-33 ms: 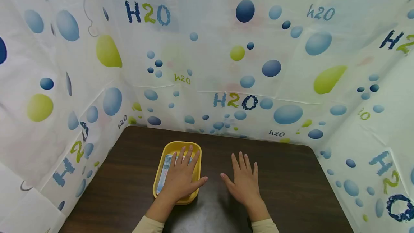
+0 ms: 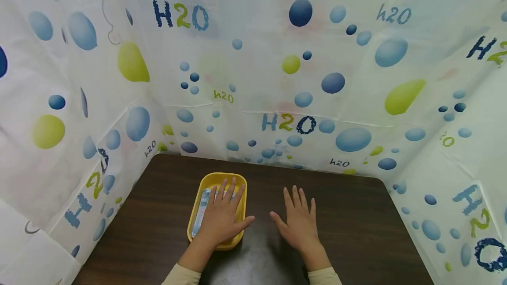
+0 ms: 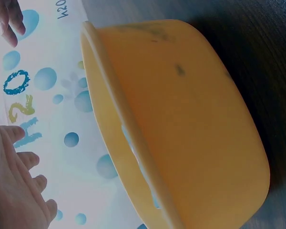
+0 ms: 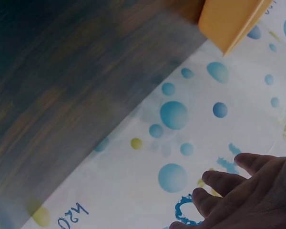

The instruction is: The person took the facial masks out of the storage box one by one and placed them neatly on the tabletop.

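Note:
A yellow plastic tub stands on the left part of the dark wooden table. Inside it lies a flat light-blue and white printed item, partly covered from view by my left hand. That hand is spread over the tub with straight fingers and holds nothing. In the left wrist view, the hand's fingers show above and apart from the tub's rim. My right hand hovers palm down over the table to the right of the tub, fingers straight, nothing in them. The right wrist view shows its extended fingers too.
The dark brown table has rounded far corners. A white curtain printed with blue and green drops and "H2O" lettering hangs behind it and along both sides. Cream sleeves cover the forearms.

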Motion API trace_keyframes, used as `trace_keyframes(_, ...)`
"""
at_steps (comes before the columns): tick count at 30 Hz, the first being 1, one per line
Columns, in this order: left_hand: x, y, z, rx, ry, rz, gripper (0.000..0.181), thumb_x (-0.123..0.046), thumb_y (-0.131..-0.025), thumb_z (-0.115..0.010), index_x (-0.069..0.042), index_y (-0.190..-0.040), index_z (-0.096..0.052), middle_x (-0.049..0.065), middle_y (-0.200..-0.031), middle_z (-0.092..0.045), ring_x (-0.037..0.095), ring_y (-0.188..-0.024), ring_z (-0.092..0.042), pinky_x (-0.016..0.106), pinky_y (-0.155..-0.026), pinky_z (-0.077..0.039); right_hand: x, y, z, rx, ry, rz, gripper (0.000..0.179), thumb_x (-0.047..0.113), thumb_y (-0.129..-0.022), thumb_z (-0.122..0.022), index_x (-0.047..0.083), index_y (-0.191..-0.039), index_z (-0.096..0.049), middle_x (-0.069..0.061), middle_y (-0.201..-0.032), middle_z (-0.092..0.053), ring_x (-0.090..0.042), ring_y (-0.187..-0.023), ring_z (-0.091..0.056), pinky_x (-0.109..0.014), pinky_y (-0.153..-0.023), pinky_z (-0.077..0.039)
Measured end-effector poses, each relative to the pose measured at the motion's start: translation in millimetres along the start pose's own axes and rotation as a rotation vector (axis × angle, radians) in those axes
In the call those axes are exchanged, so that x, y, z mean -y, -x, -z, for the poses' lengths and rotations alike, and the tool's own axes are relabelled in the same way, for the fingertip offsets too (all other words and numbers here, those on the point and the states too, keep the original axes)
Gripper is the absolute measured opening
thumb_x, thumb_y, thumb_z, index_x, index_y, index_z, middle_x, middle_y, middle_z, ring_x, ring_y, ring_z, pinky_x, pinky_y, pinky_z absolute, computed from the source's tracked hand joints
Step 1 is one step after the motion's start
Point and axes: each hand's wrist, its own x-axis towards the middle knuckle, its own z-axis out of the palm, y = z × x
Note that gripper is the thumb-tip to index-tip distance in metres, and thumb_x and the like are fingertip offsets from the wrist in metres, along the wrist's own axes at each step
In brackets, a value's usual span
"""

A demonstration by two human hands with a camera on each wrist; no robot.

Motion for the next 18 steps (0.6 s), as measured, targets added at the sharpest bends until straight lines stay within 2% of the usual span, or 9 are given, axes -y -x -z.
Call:
trace_keyframes(3,0.2,0.8,-0.3,-0.002,-0.003,0.002,0.096,-0.078,-0.089,-0.051,-0.02,-0.163,-0.029,0.011,-0.171,-0.02,0.036,-0.159,-0.015,0.062,-0.125,-0.015,0,-0.7,-1,-0.004,-0.008,0.007,0.087,0.067,-0.096,-0.053,0.018,-0.163,-0.027,-0.014,-0.171,-0.019,-0.037,-0.159,-0.014,-0.068,-0.123,-0.005)
trace_keyframes(8,2.0,3.7,1.7,-0.054,0.02,0.001,0.095,-0.076,-0.089,-0.053,-0.017,-0.161,-0.033,0.014,-0.169,-0.026,0.039,-0.157,-0.021,0.063,-0.123,-0.02,4,-0.5,1,-0.027,-0.014,0.029,0.086,0.066,-0.096,-0.054,0.017,-0.163,-0.029,-0.015,-0.171,-0.021,-0.037,-0.159,-0.016,-0.067,-0.123,-0.009)
trace_keyframes(13,4.2,5.7,5.8,-0.089,0.125,0.016,0.094,-0.066,-0.09,-0.062,-0.014,-0.162,-0.031,0.015,-0.169,-0.025,0.039,-0.157,-0.021,0.063,-0.124,-0.019,7,-0.3,5,-0.077,-0.023,0.043,0.085,0.06,-0.096,-0.059,0.012,-0.161,-0.032,-0.02,-0.169,-0.023,-0.041,-0.157,-0.021,-0.065,-0.123,-0.016)
trace_keyframes(18,7.7,6.7,9.8,-0.095,0.247,0.03,0.1,-0.064,-0.089,-0.065,-0.014,-0.164,-0.023,0.013,-0.171,-0.02,0.037,-0.159,-0.017,0.06,-0.126,-0.017,8,0.3,9,-0.124,-0.051,0.039,0.085,0.054,-0.095,-0.064,0.009,-0.16,-0.033,-0.024,-0.167,-0.026,-0.044,-0.154,-0.027,-0.066,-0.121,-0.022)
